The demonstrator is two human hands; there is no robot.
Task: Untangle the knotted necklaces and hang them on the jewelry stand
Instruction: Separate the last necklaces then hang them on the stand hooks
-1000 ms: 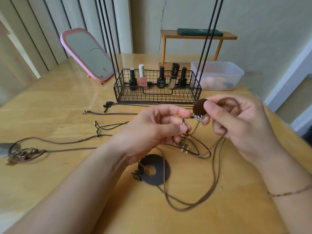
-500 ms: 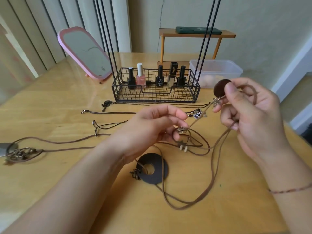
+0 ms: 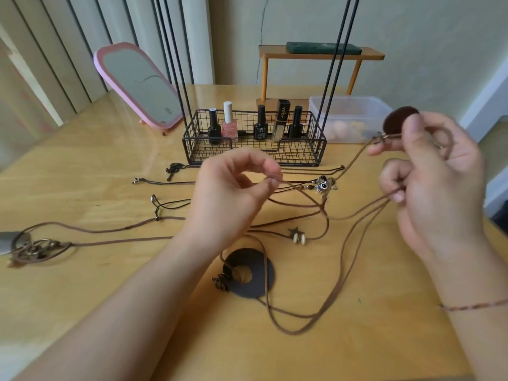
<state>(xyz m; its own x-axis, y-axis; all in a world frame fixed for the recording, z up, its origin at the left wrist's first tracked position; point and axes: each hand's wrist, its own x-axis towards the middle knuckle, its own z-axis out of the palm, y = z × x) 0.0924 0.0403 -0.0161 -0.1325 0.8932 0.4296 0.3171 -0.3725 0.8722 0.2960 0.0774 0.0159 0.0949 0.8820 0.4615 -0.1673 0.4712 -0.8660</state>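
Note:
Brown cord necklaces (image 3: 327, 226) lie tangled on the wooden table (image 3: 82, 166). My left hand (image 3: 233, 193) pinches one cord between thumb and forefinger. My right hand (image 3: 434, 177) is raised at the right, pinching a dark round pendant (image 3: 395, 121) and hooking cords with its lower fingers. Cords stretch taut between the two hands, past a cluster of metal charms (image 3: 323, 185). A black ring pendant (image 3: 248, 273) and a star charm with two pale beads (image 3: 297, 235) lie on the table. The jewelry stand's black rods (image 3: 170, 59) rise from a wire basket (image 3: 255, 149).
Nail polish bottles (image 3: 229, 123) stand in the basket. A pink mirror (image 3: 137, 83) leans at the back left, a clear plastic box (image 3: 349, 116) and a small orange shelf (image 3: 319, 53) at the back right. Other necklaces (image 3: 38, 246) lie at the left.
My right hand has lifted the round pendant up and to the right, pulling the cords taut. The star charm and beads have dropped from my left hand onto the table.

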